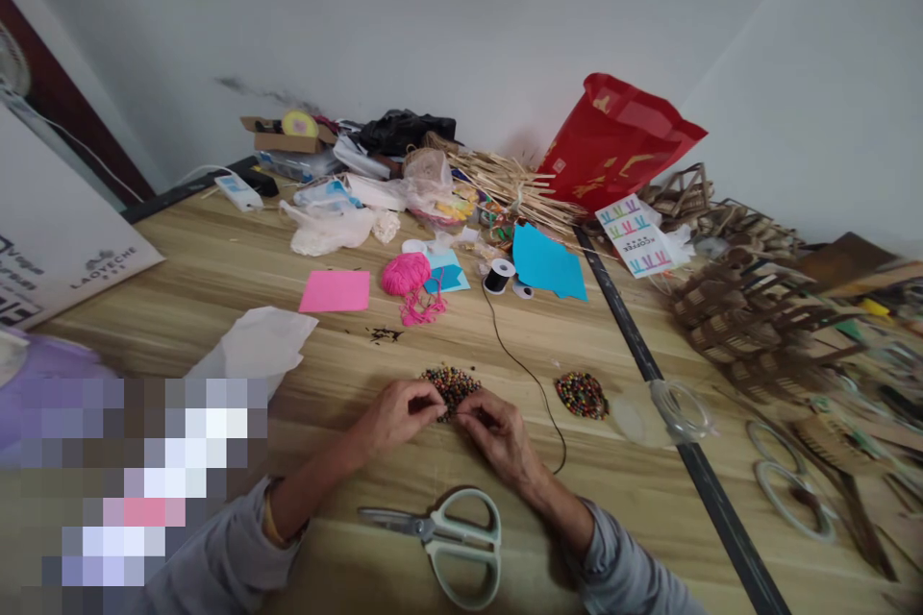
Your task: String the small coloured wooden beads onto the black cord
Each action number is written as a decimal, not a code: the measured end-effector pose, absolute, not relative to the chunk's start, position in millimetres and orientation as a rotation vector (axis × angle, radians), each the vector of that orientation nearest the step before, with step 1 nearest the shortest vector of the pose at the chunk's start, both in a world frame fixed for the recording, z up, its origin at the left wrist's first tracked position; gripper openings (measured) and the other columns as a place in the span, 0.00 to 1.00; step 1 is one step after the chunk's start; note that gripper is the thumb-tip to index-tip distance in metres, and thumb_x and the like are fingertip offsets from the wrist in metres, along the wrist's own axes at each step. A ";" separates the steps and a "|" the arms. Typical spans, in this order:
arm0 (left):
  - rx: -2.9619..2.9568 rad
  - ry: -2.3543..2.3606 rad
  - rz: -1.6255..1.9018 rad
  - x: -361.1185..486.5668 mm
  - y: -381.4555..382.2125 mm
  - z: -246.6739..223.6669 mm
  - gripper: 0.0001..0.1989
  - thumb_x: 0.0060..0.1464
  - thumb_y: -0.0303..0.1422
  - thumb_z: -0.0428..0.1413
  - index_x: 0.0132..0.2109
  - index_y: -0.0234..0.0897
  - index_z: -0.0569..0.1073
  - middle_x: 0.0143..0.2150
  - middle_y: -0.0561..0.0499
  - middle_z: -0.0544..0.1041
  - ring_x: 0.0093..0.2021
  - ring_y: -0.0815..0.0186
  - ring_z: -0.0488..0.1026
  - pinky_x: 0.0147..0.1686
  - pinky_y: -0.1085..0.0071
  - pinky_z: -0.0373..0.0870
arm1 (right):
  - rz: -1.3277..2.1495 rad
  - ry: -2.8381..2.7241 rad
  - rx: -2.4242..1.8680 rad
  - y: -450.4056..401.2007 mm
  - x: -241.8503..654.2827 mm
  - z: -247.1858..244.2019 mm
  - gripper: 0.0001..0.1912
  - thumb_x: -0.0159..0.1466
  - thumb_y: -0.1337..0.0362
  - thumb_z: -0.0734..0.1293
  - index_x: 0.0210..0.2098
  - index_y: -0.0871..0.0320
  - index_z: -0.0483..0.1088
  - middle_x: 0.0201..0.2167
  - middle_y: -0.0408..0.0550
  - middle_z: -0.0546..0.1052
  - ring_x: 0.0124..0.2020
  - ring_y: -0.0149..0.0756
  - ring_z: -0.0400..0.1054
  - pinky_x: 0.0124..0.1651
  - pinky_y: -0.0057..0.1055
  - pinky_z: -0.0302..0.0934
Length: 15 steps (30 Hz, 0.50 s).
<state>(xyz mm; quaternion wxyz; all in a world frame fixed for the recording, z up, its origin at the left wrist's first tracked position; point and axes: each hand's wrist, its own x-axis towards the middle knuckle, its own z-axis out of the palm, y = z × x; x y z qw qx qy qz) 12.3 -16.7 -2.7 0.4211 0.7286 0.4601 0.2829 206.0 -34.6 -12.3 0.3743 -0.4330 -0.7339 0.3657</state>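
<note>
A small heap of multicoloured beads (pixel 451 386) lies on the wooden table in front of both hands. At the heap's near left edge, my left hand (pixel 404 413) has thumb and fingers pinched; what is between them is too small to make out. Close by on the right, my right hand (pixel 497 432) pinches a thin black cord (pixel 532 375), which loops back to a black spool (pixel 499 276). To the right sits a coiled string of similar beads (pixel 581 395). Scissors with pale green handles (pixel 465 538) lie just below the hands, blades pointing left.
Pink yarn (pixel 405 275), a pink sheet (pixel 336 291) and blue paper (pixel 549 261) lie beyond the beads. Plastic bags, sticks and a red bag (pixel 620 144) crowd the back. Woven brown pieces (pixel 750 317) and clear rings (pixel 680 408) are at right; a white bag (pixel 263 346) at left.
</note>
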 end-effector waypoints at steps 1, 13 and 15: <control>1.867 1.164 0.681 11.6 -16.5 -3.1 0.06 0.49 0.29 0.54 0.30 0.34 0.76 0.28 0.51 0.76 0.29 0.68 0.68 0.30 0.75 0.62 | 0.918 -1.883 -1.104 -34.7 206.7 -12.2 0.09 0.62 0.62 0.63 0.30 0.59 0.70 0.26 0.45 0.72 0.28 0.31 0.65 0.30 0.25 0.58; 2.279 1.196 0.486 13.1 -23.7 -21.5 0.07 0.54 0.27 0.52 0.37 0.37 0.75 0.40 0.48 0.75 0.42 0.61 0.70 0.43 0.68 0.64 | 0.774 -1.952 -0.980 -40.8 203.8 -21.8 0.06 0.64 0.64 0.62 0.37 0.58 0.70 0.32 0.50 0.75 0.34 0.35 0.69 0.37 0.30 0.64; 2.290 1.198 0.479 13.5 -23.8 -21.0 0.07 0.54 0.27 0.52 0.37 0.37 0.75 0.40 0.47 0.75 0.42 0.61 0.70 0.43 0.68 0.64 | 0.762 -1.952 -0.972 -40.4 204.0 -22.6 0.06 0.65 0.65 0.62 0.37 0.57 0.70 0.32 0.50 0.75 0.34 0.35 0.69 0.38 0.30 0.65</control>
